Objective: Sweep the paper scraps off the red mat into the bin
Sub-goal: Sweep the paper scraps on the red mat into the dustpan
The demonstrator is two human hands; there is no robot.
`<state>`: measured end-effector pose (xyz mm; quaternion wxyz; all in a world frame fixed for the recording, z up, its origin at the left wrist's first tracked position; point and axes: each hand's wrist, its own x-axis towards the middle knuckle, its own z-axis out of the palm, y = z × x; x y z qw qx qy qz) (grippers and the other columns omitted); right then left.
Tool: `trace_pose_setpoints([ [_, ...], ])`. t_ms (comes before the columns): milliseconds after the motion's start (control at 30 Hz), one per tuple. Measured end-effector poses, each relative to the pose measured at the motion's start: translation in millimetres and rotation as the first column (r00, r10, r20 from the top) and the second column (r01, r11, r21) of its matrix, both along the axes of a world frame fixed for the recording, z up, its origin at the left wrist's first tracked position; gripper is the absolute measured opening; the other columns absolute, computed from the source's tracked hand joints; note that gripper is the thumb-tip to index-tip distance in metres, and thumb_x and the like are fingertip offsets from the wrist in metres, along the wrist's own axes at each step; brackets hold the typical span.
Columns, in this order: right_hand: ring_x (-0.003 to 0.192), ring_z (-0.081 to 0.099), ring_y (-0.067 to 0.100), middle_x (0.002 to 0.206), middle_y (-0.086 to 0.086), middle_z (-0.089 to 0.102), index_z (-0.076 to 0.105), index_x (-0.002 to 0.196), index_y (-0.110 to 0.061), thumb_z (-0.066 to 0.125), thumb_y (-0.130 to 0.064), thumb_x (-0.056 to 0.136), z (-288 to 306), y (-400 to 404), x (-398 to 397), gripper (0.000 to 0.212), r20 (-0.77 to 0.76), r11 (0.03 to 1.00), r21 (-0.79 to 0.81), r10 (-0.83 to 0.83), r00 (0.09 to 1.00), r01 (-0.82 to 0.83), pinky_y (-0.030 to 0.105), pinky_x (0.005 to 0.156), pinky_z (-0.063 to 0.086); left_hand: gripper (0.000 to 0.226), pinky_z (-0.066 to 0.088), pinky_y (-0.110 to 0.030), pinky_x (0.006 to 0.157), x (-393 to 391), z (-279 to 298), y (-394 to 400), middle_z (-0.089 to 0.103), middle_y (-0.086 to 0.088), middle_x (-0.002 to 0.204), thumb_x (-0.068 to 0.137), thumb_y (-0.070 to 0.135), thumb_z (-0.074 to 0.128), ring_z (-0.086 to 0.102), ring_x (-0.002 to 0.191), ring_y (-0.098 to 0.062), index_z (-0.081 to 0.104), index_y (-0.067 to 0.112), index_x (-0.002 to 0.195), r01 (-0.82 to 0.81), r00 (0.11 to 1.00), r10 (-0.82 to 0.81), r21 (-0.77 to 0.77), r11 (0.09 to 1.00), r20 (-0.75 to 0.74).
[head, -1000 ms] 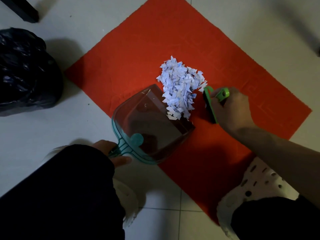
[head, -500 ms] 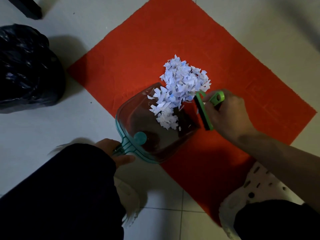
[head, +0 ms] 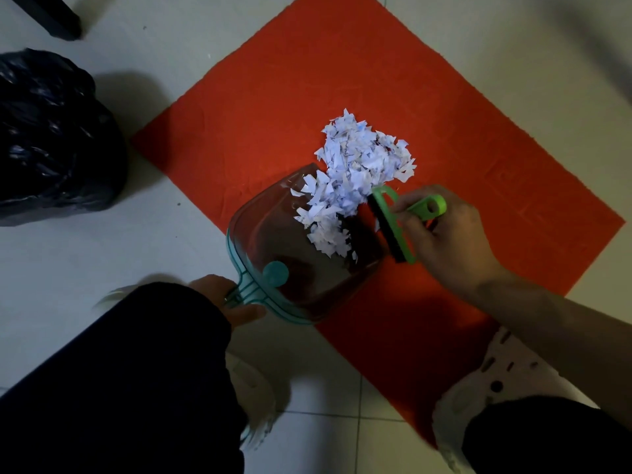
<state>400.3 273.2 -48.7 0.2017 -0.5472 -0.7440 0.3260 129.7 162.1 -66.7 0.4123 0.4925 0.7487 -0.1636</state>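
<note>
Green plastic is gripped by the right hand [head: 448,241]: the loop-ended handle of a small brush [head: 393,227] is enclosed by curled fingers, with the bare forearm reaching in from 4 o'clock. The brush's dark bristle edge is pressed against the 4 o'clock side of the paper scraps [head: 355,176]. The left hand [head: 229,299], mostly hidden by a dark sleeve [head: 119,371] entering from 7 o'clock, is wrapped round the ribbed teal handle of the dustpan [head: 294,268], thumb seen beneath it. The pan is of clear, glossy plastic with a teal rim and a round teal boss near the handle; its open lip lies on the red mat [head: 273,97] and points toward 1 o'clock.

The scraps, small jagged white-blue pieces, are heaped at the mat's centre, partly over the pan's lip and partly still on the mat. The mat is felt-like, faintly creased, and lies diagonally on pale floor tiles [head: 68,254]. A crinkled black bin bag [head: 51,138] sits at 9 o'clock, well apart from the mat. Pale perforated shoes [head: 478,388] are seen at 5 o'clock.

Compared with half a second earlier, the brush is set slightly lower along the heap and the scraps are spread a little wider inside the pan.
</note>
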Motion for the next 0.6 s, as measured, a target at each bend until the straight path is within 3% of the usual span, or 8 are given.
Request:
trace_pose_setpoints([
  [100, 0.079, 0.052, 0.016, 0.091, 0.002, 0.058, 0.067, 0.09, -0.015, 0.048, -0.019, 0.079, -2, 7, 12, 0.022, 0.064, 0.991, 0.011, -0.133, 0.989, 0.132, 0.025, 0.071, 0.034, 0.044, 0.026, -0.017, 0.048, 3, 3, 3, 0.043, 0.008, 0.061, 0.088, 0.05, 0.06, 0.041, 0.056, -0.006, 0.041, 0.022, 0.061, 0.039, 0.999, -0.038, 0.034, 0.999, -0.037],
  [233, 0.077, 0.054, 0.026, 0.094, 0.003, 0.052, 0.064, 0.093, -0.016, 0.051, -0.022, 0.086, -9, 18, 23, 0.017, 0.184, 0.981, 0.032, -0.193, 0.964, 0.191, 0.035, 0.069, 0.04, 0.046, 0.022, -0.013, 0.047, 5, 3, 1, 0.041, 0.007, 0.061, 0.088, 0.052, 0.059, 0.036, 0.053, -0.003, 0.039, 0.021, 0.061, 0.064, 0.995, -0.059, 0.065, 0.996, -0.076],
  [333, 0.082, 0.058, 0.033, 0.099, 0.011, 0.058, 0.065, 0.095, -0.015, 0.057, -0.013, 0.089, -19, 16, 19, 0.01, 0.249, 0.991, 0.019, -0.135, 0.959, 0.135, 0.035, 0.07, 0.04, 0.047, 0.023, -0.015, 0.047, 5, 2, 0, 0.041, 0.005, 0.06, 0.087, 0.052, 0.06, 0.036, 0.053, -0.005, 0.04, 0.02, 0.06, 0.053, 0.995, -0.048, 0.067, 0.996, -0.083],
  [467, 0.079, 0.058, 0.016, 0.097, 0.003, 0.064, 0.068, 0.095, -0.015, 0.06, -0.008, 0.086, -20, 4, 4, 0.014, 0.128, 1.0, -0.014, 0.024, 0.992, -0.023, 0.021, 0.071, 0.038, 0.047, 0.023, -0.016, 0.048, 6, 2, 1, 0.041, 0.004, 0.06, 0.087, 0.052, 0.06, 0.037, 0.054, -0.006, 0.04, 0.019, 0.06, 0.051, 0.995, -0.045, 0.068, 0.996, -0.087],
  [533, 0.069, 0.05, 0.006, 0.091, -0.001, 0.062, 0.067, 0.094, -0.014, 0.057, -0.009, 0.084, -14, 2, 3, 0.015, 0.032, 1.0, -0.016, 0.015, 0.999, -0.015, 0.011, 0.065, 0.034, 0.047, 0.022, -0.015, 0.048, 7, 3, 1, 0.041, 0.005, 0.061, 0.087, 0.054, 0.059, 0.041, 0.058, -0.01, 0.039, 0.02, 0.061, 0.06, 0.994, -0.054, 0.06, 0.996, -0.096],
  [600, 0.072, 0.049, 0.005, 0.089, 0.0, 0.06, 0.066, 0.094, -0.012, 0.053, -0.012, 0.083, -9, 3, 7, 0.017, 0.009, 1.0, 0.023, -0.014, 1.0, 0.013, 0.013, 0.067, 0.033, 0.047, 0.021, -0.014, 0.048, 8, 3, 1, 0.04, 0.006, 0.062, 0.088, 0.055, 0.057, 0.044, 0.066, -0.013, 0.038, 0.021, 0.061, 0.086, 0.991, -0.08, 0.053, 0.995, -0.103],
])
